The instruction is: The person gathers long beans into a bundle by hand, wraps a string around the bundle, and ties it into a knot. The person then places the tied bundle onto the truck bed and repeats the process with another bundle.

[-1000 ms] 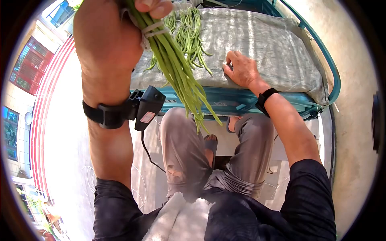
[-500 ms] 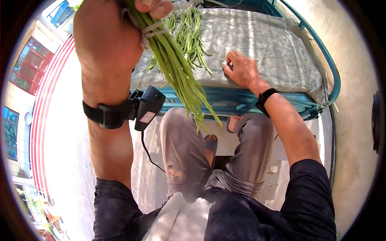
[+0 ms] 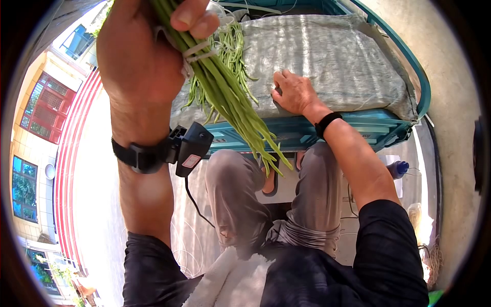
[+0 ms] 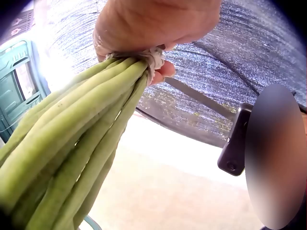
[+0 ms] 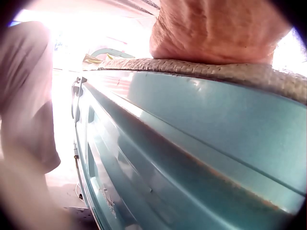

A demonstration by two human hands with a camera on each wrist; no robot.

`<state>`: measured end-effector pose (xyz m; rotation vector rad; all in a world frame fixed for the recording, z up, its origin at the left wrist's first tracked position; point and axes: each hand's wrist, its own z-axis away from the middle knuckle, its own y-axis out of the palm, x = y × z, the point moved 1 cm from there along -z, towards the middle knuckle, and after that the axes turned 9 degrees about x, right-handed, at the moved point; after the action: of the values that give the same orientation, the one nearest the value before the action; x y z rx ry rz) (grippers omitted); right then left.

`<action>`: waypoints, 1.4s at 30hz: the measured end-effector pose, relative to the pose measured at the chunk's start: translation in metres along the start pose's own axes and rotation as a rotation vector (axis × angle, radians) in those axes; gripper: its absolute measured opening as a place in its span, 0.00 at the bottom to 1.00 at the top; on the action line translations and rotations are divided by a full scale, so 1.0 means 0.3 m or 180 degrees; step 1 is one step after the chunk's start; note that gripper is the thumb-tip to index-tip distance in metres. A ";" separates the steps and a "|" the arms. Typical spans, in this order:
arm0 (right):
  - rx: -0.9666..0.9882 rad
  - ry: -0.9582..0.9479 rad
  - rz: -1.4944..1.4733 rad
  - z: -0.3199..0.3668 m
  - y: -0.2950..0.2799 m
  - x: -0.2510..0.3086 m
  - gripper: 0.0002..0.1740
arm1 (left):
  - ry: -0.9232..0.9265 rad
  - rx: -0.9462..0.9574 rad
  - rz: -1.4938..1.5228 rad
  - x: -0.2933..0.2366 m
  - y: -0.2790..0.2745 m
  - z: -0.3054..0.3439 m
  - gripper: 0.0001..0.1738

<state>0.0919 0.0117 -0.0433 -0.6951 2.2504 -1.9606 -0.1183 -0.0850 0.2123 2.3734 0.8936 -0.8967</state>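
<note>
The left hand (image 3: 143,56), raised high at upper left, grips a bundle of long green beans (image 3: 232,105) bound with a pale tie (image 3: 197,49); the beans hang down toward the knees. In the left wrist view the fingers (image 4: 163,73) close round the bundle (image 4: 72,129) at its tie. On the grey woven sheet (image 3: 327,61) rests the right hand (image 3: 296,93), its fingers bent, with no object visible in it. The right wrist view has the heel of that hand (image 5: 216,33) on the sheet's edge. More beans (image 3: 230,48) lie on the sheet behind the held bundle.
A teal metal cart side (image 3: 286,134) runs below the sheet, with a curved teal rail (image 3: 409,61) at right. The person's knees (image 3: 227,171) are close to the cart. A blue-capped bottle (image 3: 399,169) stands right of the right forearm.
The head view has shifted, so the cart and surroundings appear displaced and the bottle shows at right. The left hand still grips the bundle; the right hand still rests on the sheet.
</note>
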 end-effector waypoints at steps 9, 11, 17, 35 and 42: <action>-0.0145 -0.0187 -0.0276 0.012 -0.012 -0.063 0.17 | -0.0260 -0.0293 -0.0060 0.060 0.113 -0.067 0.21; -0.0263 -0.0197 -0.0245 0.003 0.007 -0.073 0.16 | -0.0171 -0.0119 -0.0113 0.091 0.063 -0.068 0.21; -0.0451 -0.0241 -0.0356 0.003 0.010 -0.074 0.13 | -0.0364 -0.0312 0.0075 0.148 0.004 -0.059 0.21; -0.0373 -0.0098 -0.2530 -0.036 0.084 -0.122 0.23 | -0.0472 -0.0571 0.1390 0.460 -0.070 -0.005 0.24; -0.0478 0.0417 -0.3430 -0.018 0.048 -0.095 0.37 | -0.0489 -0.0936 0.1886 0.642 -0.133 0.078 0.22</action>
<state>0.1114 0.0288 -0.0627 -2.2050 2.3129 -2.1839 -0.0445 0.0077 0.0535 2.0932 0.2108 -0.6404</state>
